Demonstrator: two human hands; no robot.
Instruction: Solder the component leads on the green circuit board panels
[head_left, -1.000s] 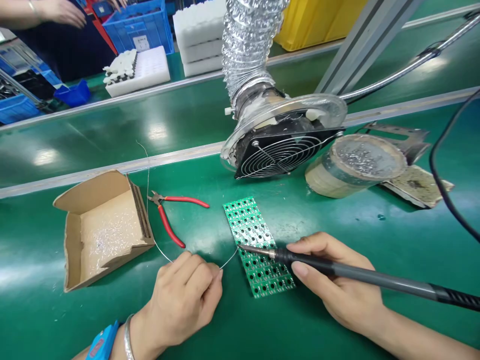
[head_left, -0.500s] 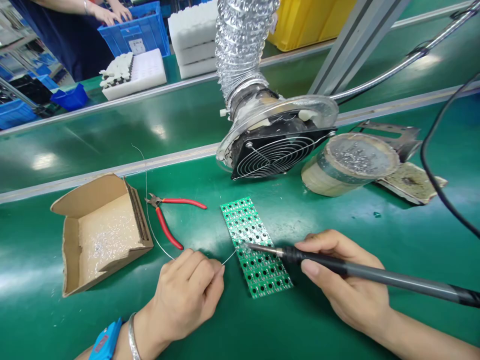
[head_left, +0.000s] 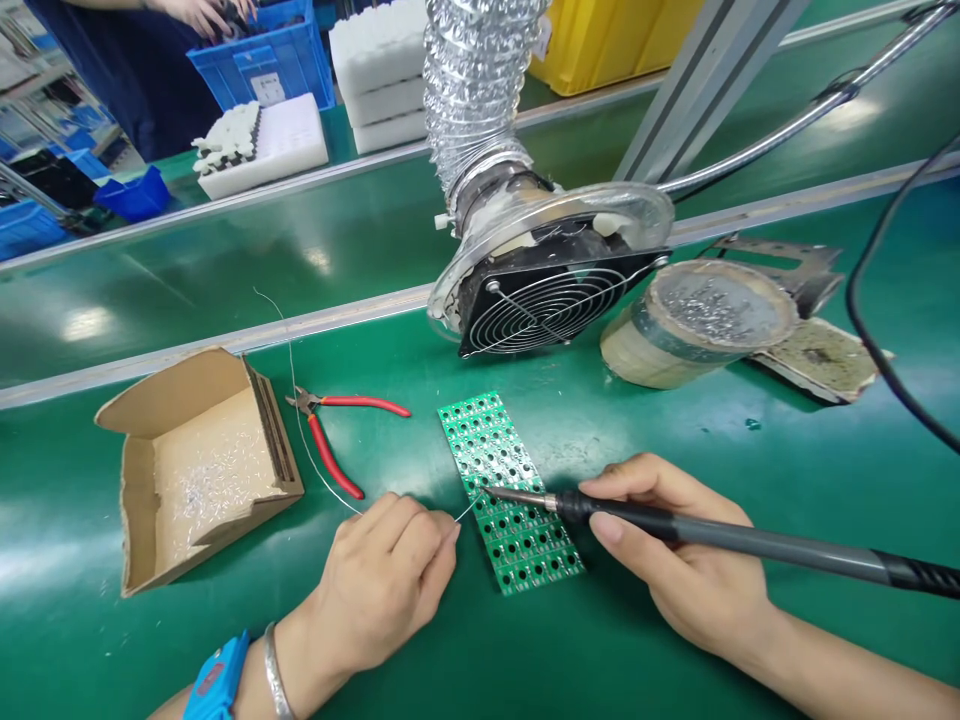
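Note:
My left hand (head_left: 394,585) is closed on a thin solder wire (head_left: 321,472), whose short end pokes out past the thumb to the board. A green circuit board panel (head_left: 517,545) with rows of dark round holes lies flat on the bench. Between thumb and fingers, my right hand (head_left: 686,560) holds a soldering iron (head_left: 772,548). Its tip rests at the left part of the panel, close to the wire's end; whether they touch I cannot tell. Red-handled side cutters (head_left: 334,455) lie spread beyond my left hand.
At left is a cardboard box (head_left: 139,500) with wire clippings. A fume extractor fan (head_left: 555,300) hangs over the bench. Behind my right hand stands a round tub (head_left: 637,345) with metal bits. Across the bench, a person's hands (head_left: 206,15) reach into a blue crate (head_left: 262,65).
My left hand has moved slightly right with the solder wire. The iron's tip has shifted a little left on the panel, and the wisp of smoke there has gone.

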